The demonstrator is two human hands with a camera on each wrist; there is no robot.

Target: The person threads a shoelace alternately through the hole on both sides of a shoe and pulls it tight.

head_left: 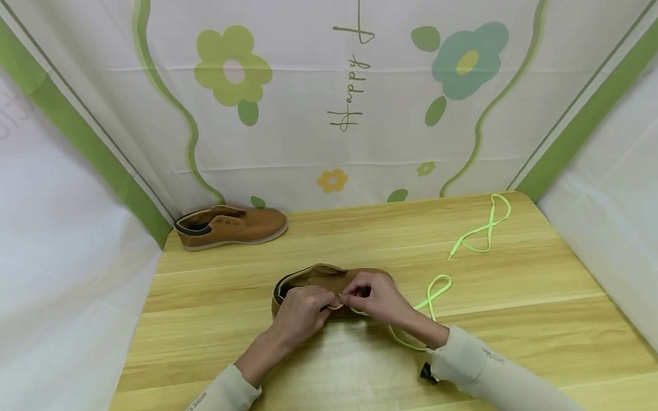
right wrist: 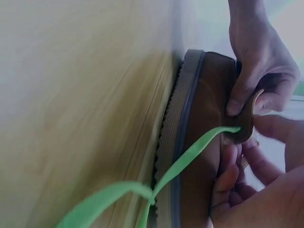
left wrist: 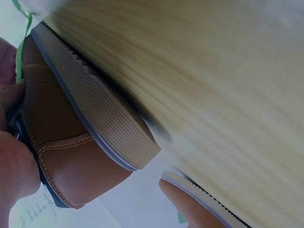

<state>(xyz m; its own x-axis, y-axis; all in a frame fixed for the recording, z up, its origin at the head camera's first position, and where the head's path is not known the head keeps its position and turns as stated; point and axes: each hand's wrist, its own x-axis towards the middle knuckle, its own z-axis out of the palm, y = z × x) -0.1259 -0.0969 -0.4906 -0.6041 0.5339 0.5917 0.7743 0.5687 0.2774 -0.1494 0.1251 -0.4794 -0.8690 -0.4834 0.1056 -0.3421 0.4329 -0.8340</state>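
Nearest us, a bright green flat lace (right wrist: 178, 166) trails in a loop on the pale wood-grain table (head_left: 373, 379) beside the right forearm; should the sleeve drag it, the end at the shoe could be tugged back out.

Just beyond, a brown leather shoe with a ridged tan sole (left wrist: 66, 128) sits on the table, toe to our right. Our left hand (head_left: 301, 311) pinches its small leather eyelet flap (right wrist: 244, 124) between thumb and fingers. Our right hand (head_left: 377, 297) meets it there, fingertips drawn close and seeming to pinch the lace's tip, though the fingers hide much of it. If we let the flap bend, the eyelet could shift and the tip slip; if we pull unevenly, the flat lace could twist where it crosses itself.

Farther off, a second bright green lace (head_left: 488, 226) lies crossed on itself and may knot if lifted carelessly. At the far left, a matching tan leather shoe (head_left: 256, 222) stands unlaced, well apart from our hands and unlikely to interfere.
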